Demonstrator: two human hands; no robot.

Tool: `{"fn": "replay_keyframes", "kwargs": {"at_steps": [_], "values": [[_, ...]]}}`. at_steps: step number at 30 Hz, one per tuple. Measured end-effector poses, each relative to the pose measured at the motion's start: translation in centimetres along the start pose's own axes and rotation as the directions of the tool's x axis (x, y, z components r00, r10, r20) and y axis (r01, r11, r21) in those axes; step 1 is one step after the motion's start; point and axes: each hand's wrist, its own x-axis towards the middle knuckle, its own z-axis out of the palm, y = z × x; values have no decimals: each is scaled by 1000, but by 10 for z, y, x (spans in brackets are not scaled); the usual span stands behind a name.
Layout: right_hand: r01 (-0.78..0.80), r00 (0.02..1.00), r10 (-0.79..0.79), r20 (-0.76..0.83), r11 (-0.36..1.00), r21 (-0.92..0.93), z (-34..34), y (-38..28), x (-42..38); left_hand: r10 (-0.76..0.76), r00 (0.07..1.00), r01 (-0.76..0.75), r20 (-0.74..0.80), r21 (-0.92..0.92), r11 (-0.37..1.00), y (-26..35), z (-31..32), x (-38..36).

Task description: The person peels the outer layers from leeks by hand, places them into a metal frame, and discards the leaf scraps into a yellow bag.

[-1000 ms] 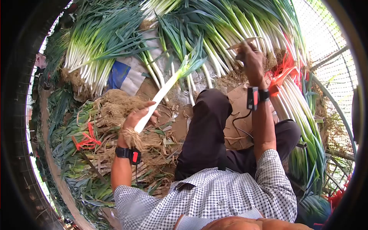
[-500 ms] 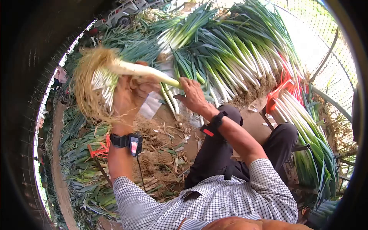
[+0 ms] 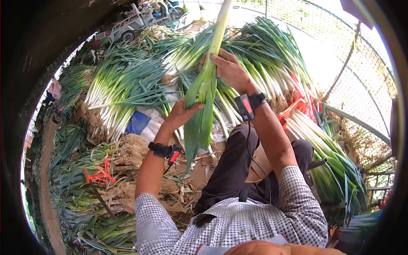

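Note:
A thick leek (image 3: 208,78) stands out in front of me, its pale stalk pointing up past the top of the view and its green leaves hanging down. My right hand (image 3: 229,70) is wrapped round the stalk where it meets the leaves. Lower down, my left hand (image 3: 183,114) grips the leaves from the left side, thumb across them. The root end of this leek is out of view. Behind both hands lie rows of leeks (image 3: 263,63) with white stalks and dark green leaves.
Leek heaps (image 3: 123,93) lie at the left, with more leeks (image 3: 327,144) at the right. Red ties (image 3: 102,175) and red strips (image 3: 295,106) show among them. A wire fence (image 3: 352,76) runs along the right. A small cart (image 3: 127,27) stands at the far left.
The leek has swung from lying sideways, roots at the left, to upright. My left hand has moved right onto its leaves; my right hand has moved up. The view has shifted.

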Motion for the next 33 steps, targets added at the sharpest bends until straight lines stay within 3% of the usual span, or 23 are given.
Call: {"fn": "replay_keyframes", "kwargs": {"at_steps": [1, 7, 9, 10, 13, 14, 16, 17, 18, 21, 22, 25, 27, 29, 30, 33], "values": [[8, 1000, -7, -15, 998, 66, -3, 0, -5, -28, 1000, 28, 0, -28, 999, -6, 6, -3], [-29, 993, 32, -112, 999, 26, -31, 17, -30, -58, 996, 61, 64, -56, 997, -19, 20, 2], [-66, 989, 43, -140, 984, -165, -32, 12, -44, 9, 998, -6, 61, -49, 999, -28, 20, 5], [-53, 982, 56, -178, 998, 20, -42, 28, -44, 19, 993, -10, 115, -74, 997, -39, 19, 8], [-21, 979, 29, -204, 999, 42, -41, 29, -51, 37, 981, -5, 189, -166, 986, -4, 17, 4], [80, 979, -137, -149, 938, -336, -46, 31, -59, 22, 980, 30, 197, -258, 966, -11, 17, 8], [-81, 985, 61, -163, 990, -119, -62, 41, -63, -52, 975, 115, 215, -291, 950, 1, 19, 8], [-100, 981, 111, -161, 992, 76, -52, 38, -67, -39, 965, 123, 260, -315, 941, 19, 22, 7], [-67, 982, 73, -173, 997, 41, -43, 36, -70, -66, 961, 123, 268, -204, 971, -4, 26, 19], [-49, 987, 37, -156, 996, -71, -44, 38, -80, -123, 969, 154, 213, -135, 979, -20, 45, 30], [-65, 986, 41, -160, 987, -146, -46, 37, -83, -38, 977, 62, 209, -111, 992, -24, 50, 32], [-87, 986, 21, -166, 914, -397, -49, 32, -92, -98, 961, 92, 258, 33, 995, -18, 54, 33], [-93, 987, 17, -157, 866, -492, -51, 27, -97, -34, 946, -27, 323, 181, 983, -22, 52, 38], [-73, 988, -7, -152, 856, -512, -54, 29, -98, -18, 932, -144, 362, 416, 898, 11, 42, 39], [-53, 987, -28, -158, 874, -484, -56, 35, -98, 9, 922, -247, 388, 570, 783, 18, 38, 43], [-28, 989, -38, -146, 906, -423, -61, 47, -97, 82, 866, -459, 492, 721, 518, 29, 31, 44]]}}
